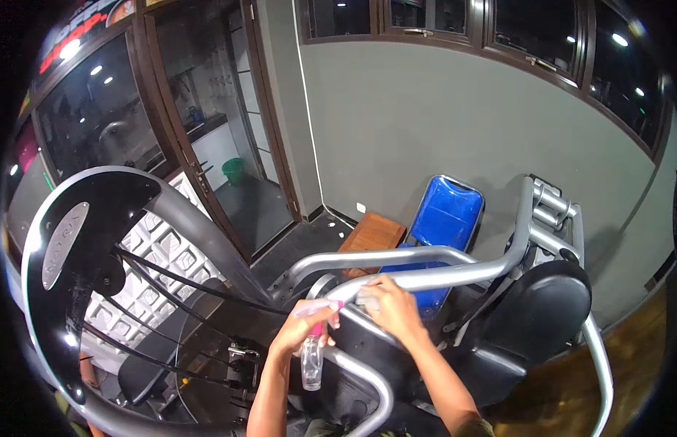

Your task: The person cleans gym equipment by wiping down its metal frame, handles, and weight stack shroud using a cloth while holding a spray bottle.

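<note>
Grips a clear, pink-necked spray bottle (312, 370) upright, with the left hand (307, 331) wrapped around its neck, just left of the lower silver tube (369, 375). Pinches a partly hidden pale cloth (363, 298) in the half-curled right hand (391, 304), by the left end of the upper silver rail (459, 276).
</note>
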A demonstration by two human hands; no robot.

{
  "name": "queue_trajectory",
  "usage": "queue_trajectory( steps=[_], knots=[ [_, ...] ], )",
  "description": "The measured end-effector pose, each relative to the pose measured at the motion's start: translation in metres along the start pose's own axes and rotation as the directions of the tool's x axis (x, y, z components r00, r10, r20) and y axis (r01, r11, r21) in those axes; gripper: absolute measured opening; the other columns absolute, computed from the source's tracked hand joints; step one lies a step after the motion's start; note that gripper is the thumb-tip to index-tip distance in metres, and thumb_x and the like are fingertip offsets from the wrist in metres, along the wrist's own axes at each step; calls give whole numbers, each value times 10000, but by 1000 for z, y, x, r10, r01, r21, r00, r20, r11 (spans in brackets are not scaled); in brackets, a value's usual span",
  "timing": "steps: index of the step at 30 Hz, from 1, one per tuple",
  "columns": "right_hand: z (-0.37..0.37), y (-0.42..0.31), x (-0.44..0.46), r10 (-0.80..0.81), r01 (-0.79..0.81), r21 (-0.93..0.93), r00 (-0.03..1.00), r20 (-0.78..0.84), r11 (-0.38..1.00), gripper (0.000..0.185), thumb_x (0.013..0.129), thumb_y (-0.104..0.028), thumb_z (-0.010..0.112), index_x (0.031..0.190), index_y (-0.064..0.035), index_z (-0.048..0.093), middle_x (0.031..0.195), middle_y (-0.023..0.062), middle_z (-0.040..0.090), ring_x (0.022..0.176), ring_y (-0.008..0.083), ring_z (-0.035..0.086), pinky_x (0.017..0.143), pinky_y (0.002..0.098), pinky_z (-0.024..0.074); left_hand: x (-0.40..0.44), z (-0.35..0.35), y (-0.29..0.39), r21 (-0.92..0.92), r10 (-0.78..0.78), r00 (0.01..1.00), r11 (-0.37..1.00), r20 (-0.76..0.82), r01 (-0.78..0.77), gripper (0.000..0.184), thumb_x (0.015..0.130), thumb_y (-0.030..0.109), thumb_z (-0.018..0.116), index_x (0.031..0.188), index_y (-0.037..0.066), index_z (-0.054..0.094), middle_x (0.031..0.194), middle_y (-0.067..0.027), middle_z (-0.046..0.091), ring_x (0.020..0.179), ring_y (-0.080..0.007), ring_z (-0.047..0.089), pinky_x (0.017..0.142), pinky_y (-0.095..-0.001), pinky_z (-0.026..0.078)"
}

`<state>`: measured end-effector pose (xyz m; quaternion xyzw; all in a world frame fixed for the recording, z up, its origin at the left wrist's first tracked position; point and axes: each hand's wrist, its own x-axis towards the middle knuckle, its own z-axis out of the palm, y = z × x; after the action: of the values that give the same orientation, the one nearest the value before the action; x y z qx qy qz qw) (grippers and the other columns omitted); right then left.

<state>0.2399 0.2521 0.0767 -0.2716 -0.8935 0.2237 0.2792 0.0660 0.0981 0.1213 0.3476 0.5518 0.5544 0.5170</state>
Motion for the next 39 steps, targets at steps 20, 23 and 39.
queue_trajectory(
  steps=[20, 23, 39],
  knots=[
    [22, 31, -20, 16, 0, 74, 974, -225, 997, 500, 722, 8, 683, 1200, -91, 571, 1195, 133, 599, 1045, 390, 641, 837, 467, 567, 67, 50, 8, 61, 311, 951, 949, 4, -310, 226, 935, 194, 625, 969, -29, 641, 825, -86, 638, 503, -174, 617, 513, -299, 527],
    [4, 45, -31, 121, -99, 78, 914, -388, 992, 534, 690, -13, 749, 1181, -101, 559, 1174, 142, 576, 1076, 385, 621, 863, 469, 558, 76, 48, -11, 91, 289, 957, 953, 32, -291, 210, 937, 202, 638, 937, -9, 635, 845, -85, 644, 513, -171, 623, 530, -294, 529],
    [26, 55, -46, 242, -173, 171, 753, -612, 970, 347, 662, 32, 760, 961, -76, 621, 1047, 126, 555, 970, 352, 635, 796, 438, 546, 77, 52, -64, 135, 321, 941, 943, -111, -305, 207, 901, 173, 658, 885, -31, 626, 761, -82, 628, 513, -156, 617, 525, -288, 527]
  ],
)
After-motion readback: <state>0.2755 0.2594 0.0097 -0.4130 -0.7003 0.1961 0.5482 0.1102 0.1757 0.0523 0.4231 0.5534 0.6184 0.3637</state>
